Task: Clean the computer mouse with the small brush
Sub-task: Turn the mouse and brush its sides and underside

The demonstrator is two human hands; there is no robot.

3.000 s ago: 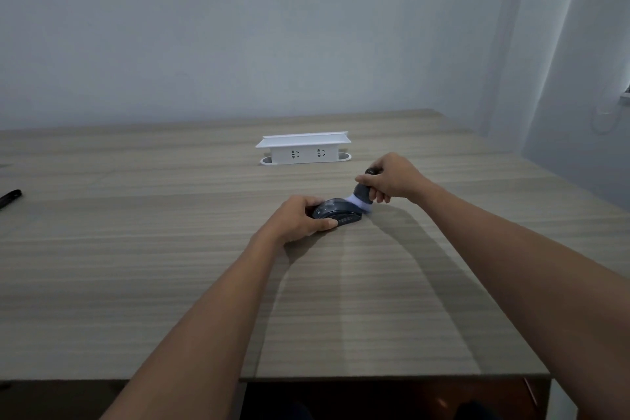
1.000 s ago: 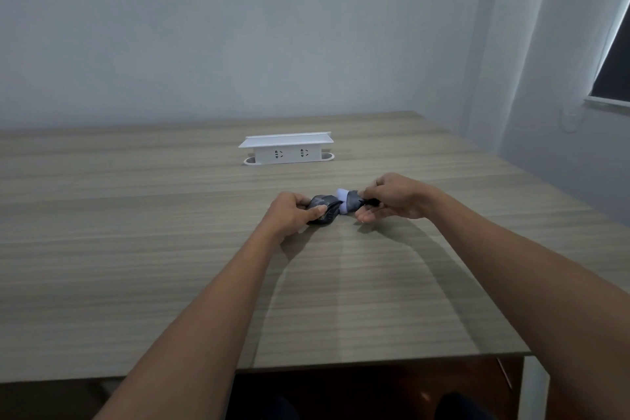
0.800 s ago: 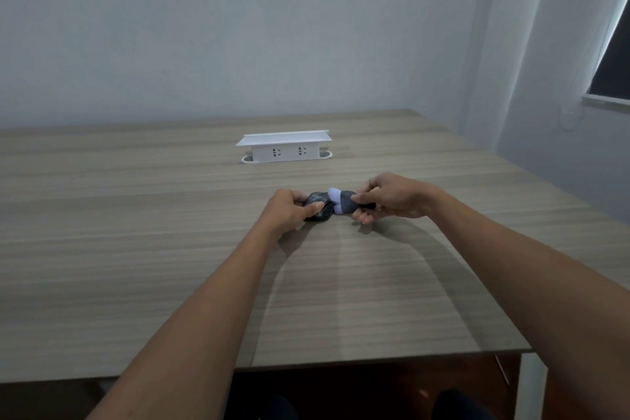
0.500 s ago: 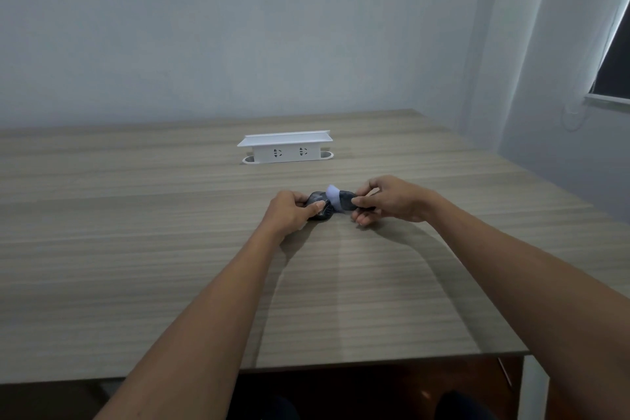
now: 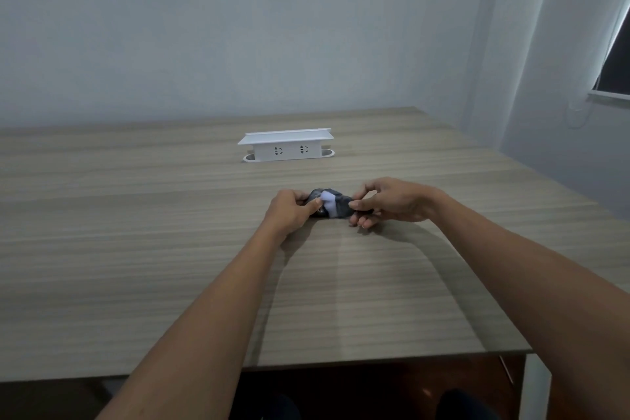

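Gripping the computer mouse [image 5: 315, 198] in our left hand [image 5: 289, 210], fingers curled round its left end, we steady it just above the wooden table [image 5: 136, 249] so it cannot slide. Our right hand [image 5: 385, 203] pinches the small brush [image 5: 337, 207] by its dark body, its pale bristles laid against the mouse's right side, probably to sweep its seams. A white socket box [image 5: 286, 145] stands well behind.

The computer mouse [image 5: 315, 198] lay mostly hidden between the hands, covered by the left hand [image 5: 291, 211] and the small brush [image 5: 335, 206], whose handle vanished inside the right hand [image 5: 392, 203]. Both forearms and the tabletop [image 5: 102, 249] ran past the frame's edges.
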